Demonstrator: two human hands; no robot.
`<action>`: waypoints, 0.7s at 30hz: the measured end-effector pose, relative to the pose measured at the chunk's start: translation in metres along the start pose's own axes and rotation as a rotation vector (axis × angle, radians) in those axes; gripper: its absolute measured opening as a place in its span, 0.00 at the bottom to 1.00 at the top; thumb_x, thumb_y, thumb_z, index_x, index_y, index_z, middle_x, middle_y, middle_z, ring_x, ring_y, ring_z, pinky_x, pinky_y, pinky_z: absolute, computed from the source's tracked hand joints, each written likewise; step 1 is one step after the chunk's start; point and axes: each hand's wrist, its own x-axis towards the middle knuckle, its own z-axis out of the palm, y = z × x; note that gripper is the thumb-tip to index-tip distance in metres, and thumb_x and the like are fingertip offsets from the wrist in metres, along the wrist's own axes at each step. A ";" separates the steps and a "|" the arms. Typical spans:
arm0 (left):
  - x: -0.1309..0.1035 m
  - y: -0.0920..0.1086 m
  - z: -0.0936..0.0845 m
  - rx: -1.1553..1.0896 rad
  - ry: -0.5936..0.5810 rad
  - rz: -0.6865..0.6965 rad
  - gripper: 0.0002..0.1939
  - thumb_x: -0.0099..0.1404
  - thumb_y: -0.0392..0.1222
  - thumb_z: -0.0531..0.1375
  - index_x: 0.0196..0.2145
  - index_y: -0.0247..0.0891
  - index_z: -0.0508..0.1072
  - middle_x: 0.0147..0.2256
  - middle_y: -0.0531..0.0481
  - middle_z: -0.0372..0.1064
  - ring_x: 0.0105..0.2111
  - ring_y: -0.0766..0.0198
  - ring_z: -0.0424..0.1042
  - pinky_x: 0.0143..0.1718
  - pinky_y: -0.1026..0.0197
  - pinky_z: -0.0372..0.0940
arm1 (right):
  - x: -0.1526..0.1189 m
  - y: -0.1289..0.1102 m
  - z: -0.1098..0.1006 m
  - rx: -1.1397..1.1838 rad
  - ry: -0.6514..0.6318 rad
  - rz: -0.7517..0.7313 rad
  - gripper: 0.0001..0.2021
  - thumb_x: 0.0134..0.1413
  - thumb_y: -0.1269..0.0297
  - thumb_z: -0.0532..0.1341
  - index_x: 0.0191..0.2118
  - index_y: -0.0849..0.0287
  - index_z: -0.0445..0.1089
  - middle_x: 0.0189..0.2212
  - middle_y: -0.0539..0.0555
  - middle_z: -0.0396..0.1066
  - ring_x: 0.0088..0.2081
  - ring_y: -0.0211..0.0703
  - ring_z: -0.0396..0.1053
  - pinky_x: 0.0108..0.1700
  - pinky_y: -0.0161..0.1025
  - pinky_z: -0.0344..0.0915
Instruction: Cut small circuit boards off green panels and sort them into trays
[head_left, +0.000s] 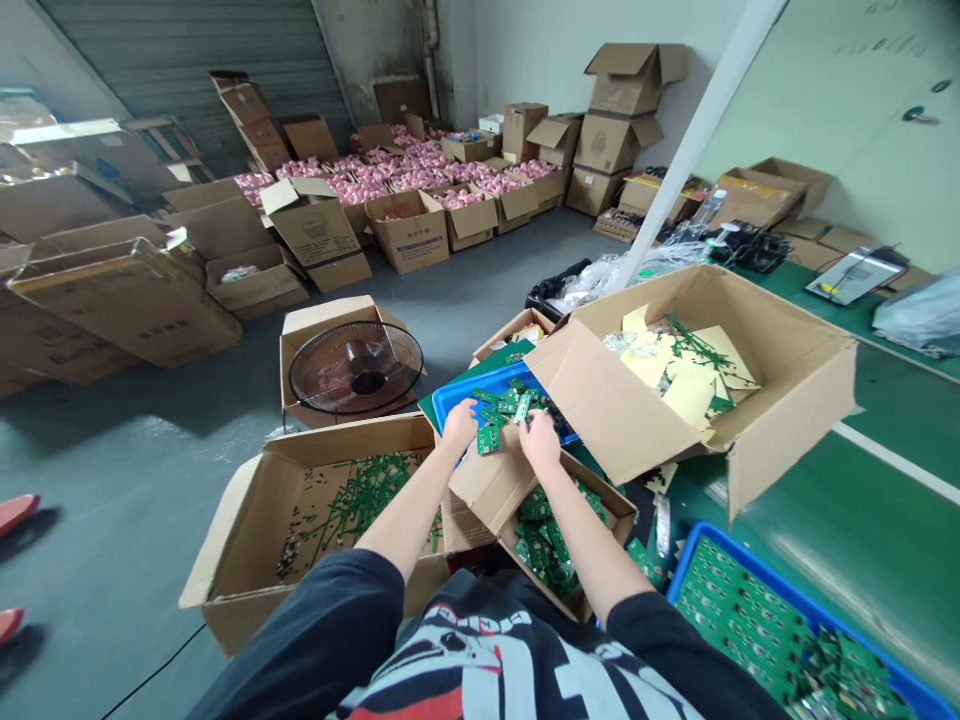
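My left hand (460, 425) is closed, its fingertips at the edge of a green circuit board (488, 439) above a cardboard flap (491, 480). My right hand (539, 437) pinches a small pale-faced circuit board (523, 407); its fingertips are partly hidden. Both hands are over the near edge of a blue tray (448, 396), where more small green boards (499, 402) lie heaped. Below my right forearm, an open carton (619, 512) holds many green boards (546, 540).
To the left, a carton (251, 510) holds thin green strips and small dark bits. A fan (356, 368) lies behind it. At right are a large carton (787, 340) with yellow sheets and a blue tray (686, 560) of board panels. Cartons of pink items (409, 235) line the back.
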 end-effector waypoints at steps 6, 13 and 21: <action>-0.011 -0.026 0.027 0.004 -0.087 -0.172 0.17 0.62 0.43 0.55 0.48 0.35 0.64 0.47 0.44 0.63 0.44 0.59 0.66 0.43 0.50 0.64 | -0.012 -0.029 0.037 -0.076 -0.243 -0.098 0.19 0.53 0.61 0.57 0.50 0.63 0.59 0.45 0.65 0.67 0.45 0.52 0.67 0.43 0.42 0.61; -0.009 -0.036 0.032 -0.168 -0.084 -0.288 0.16 0.63 0.45 0.54 0.46 0.34 0.65 0.45 0.45 0.64 0.41 0.59 0.67 0.41 0.52 0.65 | 0.003 -0.024 0.058 0.068 -0.240 -0.051 0.08 0.54 0.70 0.52 0.35 0.62 0.68 0.36 0.59 0.72 0.40 0.45 0.70 0.40 0.39 0.63; -0.013 -0.033 0.023 -0.452 -0.058 -0.271 0.16 0.63 0.43 0.54 0.46 0.34 0.65 0.43 0.45 0.65 0.38 0.63 0.68 0.37 0.55 0.67 | 0.008 -0.007 0.063 0.325 -0.249 -0.018 0.11 0.56 0.68 0.47 0.36 0.63 0.66 0.28 0.53 0.71 0.25 0.37 0.70 0.27 0.32 0.64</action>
